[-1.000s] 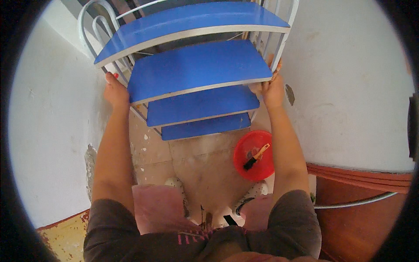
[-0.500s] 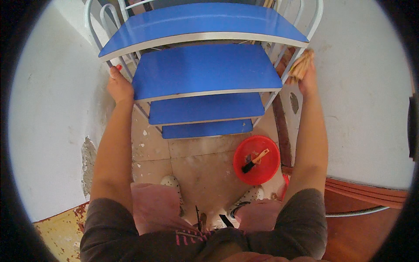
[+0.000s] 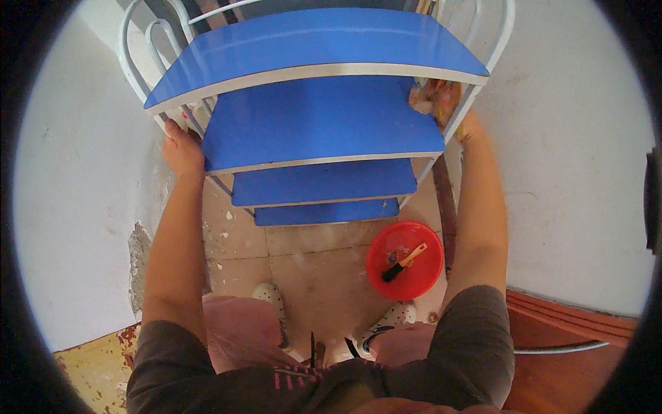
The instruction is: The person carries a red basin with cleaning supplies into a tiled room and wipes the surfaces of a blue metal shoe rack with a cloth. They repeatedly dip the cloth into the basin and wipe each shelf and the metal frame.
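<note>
Both hands, left (image 3: pixel 181 148) and right (image 3: pixel 463 124), grip a blue stepladder (image 3: pixel 314 131); red basin (image 3: pixel 405 261) below.

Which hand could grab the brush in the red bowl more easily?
Probably the right hand. The red bowl with the brush sits on the floor beside the right forearm. The left hand grips the blue ladder's opposite rail, farther away.

There is one view only, worn on the person's head and looking steeply down. The blue stepladder (image 3: pixel 314 131) fills the upper frame, close up; the tiled floor (image 3: pixel 310 265) and red basin (image 3: pixel 405 260) lie farther below, lower centre.
</note>
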The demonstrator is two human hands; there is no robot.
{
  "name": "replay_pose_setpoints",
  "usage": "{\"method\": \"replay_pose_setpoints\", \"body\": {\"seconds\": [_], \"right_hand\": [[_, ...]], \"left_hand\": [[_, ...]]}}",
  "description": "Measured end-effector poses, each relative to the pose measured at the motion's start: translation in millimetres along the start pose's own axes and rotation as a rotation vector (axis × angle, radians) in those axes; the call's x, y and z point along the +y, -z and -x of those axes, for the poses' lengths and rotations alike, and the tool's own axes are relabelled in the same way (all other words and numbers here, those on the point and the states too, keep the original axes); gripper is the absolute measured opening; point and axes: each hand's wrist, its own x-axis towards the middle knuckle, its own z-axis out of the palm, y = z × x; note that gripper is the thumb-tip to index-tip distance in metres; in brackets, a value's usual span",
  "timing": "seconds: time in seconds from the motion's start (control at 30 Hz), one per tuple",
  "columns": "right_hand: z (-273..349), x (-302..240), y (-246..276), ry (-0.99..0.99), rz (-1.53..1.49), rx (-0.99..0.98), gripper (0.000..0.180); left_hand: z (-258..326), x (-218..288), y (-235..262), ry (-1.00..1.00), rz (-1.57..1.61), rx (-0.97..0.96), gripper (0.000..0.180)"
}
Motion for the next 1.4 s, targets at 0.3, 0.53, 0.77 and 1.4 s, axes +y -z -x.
{"method": "replay_pose_setpoints", "body": {"seconds": [0.3,0.53,0.77,1.4], "right_hand": [[27,45,-37,0.309,-0.171,0.047,0.053],[97,29,-78,0.120,-0.487,0.141,0.034],[137,36,-122,0.298,-0.523,0.261,0.031],[298,28,-194,0.245,-0.717,0.512,0.026]], "left_hand": [[-30,-22,-26,-0.076,-0.053,0.045,0.078],[-86,-85,-39,-0.306,0.043,-0.010,0.055],[-142,-107,40,-0.190,-0.020,-0.529,0.044],[179,214,60,-1.015,-0.520,-0.687,0.061]]}}
